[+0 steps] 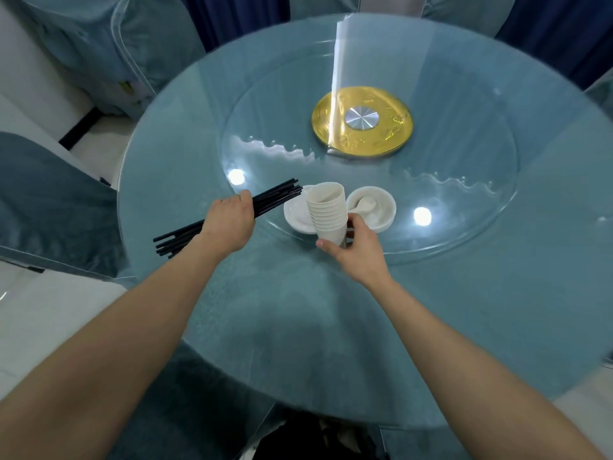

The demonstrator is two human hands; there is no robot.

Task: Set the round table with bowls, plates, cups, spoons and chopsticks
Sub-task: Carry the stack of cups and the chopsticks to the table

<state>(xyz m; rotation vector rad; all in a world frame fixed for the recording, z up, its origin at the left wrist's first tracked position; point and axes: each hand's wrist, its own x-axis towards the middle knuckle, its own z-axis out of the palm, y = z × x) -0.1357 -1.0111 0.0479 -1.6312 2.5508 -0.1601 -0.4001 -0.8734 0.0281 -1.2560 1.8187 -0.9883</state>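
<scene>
My left hand [229, 224] grips a bundle of several black chopsticks [278, 197], held slanted above the near left part of the round table [282, 327]. My right hand [351, 250] holds the bottom of a tilted stack of several white cups [326, 210]. Behind the cups lies a white plate stack [297, 215] on the glass turntable [447, 207]. To the right stands a white bowl [381, 202] with a white spoon [363, 205] in it.
A gold hub with a silver centre [362, 120] sits in the middle of the turntable. Chairs in blue-grey covers ring the table, one at the left [49, 207] and one at the far left [109, 38]. White floor shows at the left.
</scene>
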